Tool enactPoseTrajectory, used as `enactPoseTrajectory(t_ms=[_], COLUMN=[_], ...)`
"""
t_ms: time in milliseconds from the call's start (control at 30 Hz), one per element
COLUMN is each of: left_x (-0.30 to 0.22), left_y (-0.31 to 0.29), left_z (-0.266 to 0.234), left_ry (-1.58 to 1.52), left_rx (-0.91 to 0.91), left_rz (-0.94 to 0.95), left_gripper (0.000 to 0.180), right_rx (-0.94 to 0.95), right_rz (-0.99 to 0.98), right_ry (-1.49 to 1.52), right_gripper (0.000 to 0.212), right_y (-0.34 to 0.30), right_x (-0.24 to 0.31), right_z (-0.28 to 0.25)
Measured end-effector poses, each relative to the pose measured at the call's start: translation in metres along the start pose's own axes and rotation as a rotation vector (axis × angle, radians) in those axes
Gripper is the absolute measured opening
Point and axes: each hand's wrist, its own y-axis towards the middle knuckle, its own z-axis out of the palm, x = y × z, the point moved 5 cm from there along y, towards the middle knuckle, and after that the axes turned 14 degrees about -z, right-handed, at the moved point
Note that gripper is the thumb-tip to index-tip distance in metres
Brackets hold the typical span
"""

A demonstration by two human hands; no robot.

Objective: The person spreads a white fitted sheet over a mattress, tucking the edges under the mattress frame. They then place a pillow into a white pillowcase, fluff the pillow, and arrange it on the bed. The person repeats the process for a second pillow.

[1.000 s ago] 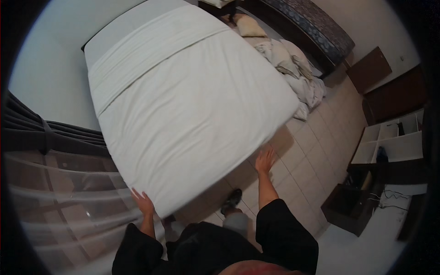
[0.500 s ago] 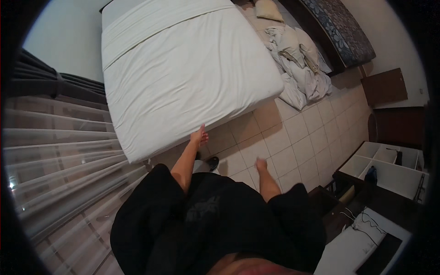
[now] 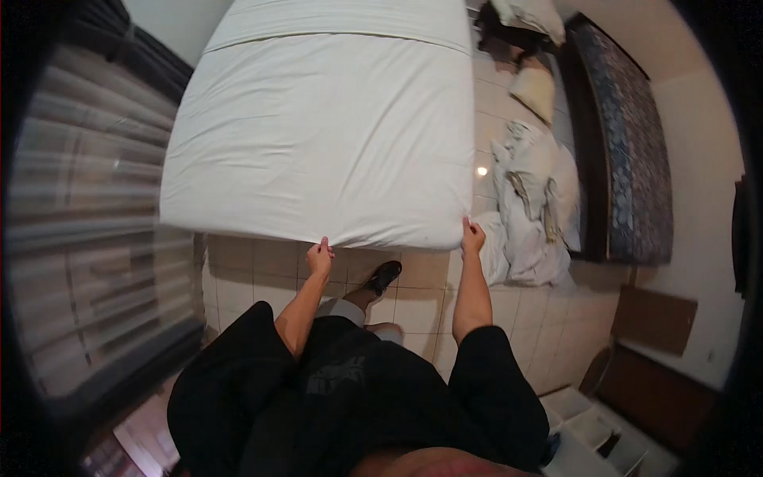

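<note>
A white sheet [image 3: 318, 143] covers the mattress in front of me, with creases fanning toward its near edge. My left hand [image 3: 320, 258] is closed on the sheet's near edge, at about the middle, and pulls it into a small peak. At the near right corner of the bed my right hand [image 3: 473, 237] pinches the sheet, its fingers closed. The far part of the bed carries a white folded band [image 3: 342, 24] across the sheet.
Crumpled white bedding [image 3: 536, 215] and a cream pillow [image 3: 534, 91] lie on the tiled floor right of the bed. Beyond stands a patterned mattress [image 3: 628, 143] on a dark frame. Sheer curtains [image 3: 103, 191] hang at left. A brown board [image 3: 656, 318] leans right.
I have moved right along the bed's foot and my view has turned. My right hand has risen from over the floor to the sheet's corner; my left hand now grips the edge.
</note>
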Motion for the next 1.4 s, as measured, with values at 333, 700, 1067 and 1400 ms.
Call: enactPoseTrajectory(t_ms=[333, 700, 1067, 1400], left_x=[0.044, 0.066, 0.074, -0.221], left_y=[-0.119, -0.128, -0.132, -0.119], left_z=[0.150, 0.308, 0.302, 0.292], left_ry=[-0.072, -0.483, -0.470, 0.130], left_rx=[0.282, -0.203, -0.262, -0.668], left_rz=[-0.394, 0.004, -0.056, 0.459], left_gripper=[0.048, 0.054, 0.060, 0.048], right_rx=[0.376, 0.601, 0.779, 0.729], right_rz=[0.186, -0.313, -0.466, -1.273], right_ry=[0.422, -0.022, 0.069, -0.055], right_gripper=[0.029, 0.050, 0.049, 0.037], right_y=[0.014, 0.161, 0.167, 0.264], right_x=[-0.031, 0.009, 0.035, 0.249], right_z=[-0.008, 0.087, 0.060, 0.201])
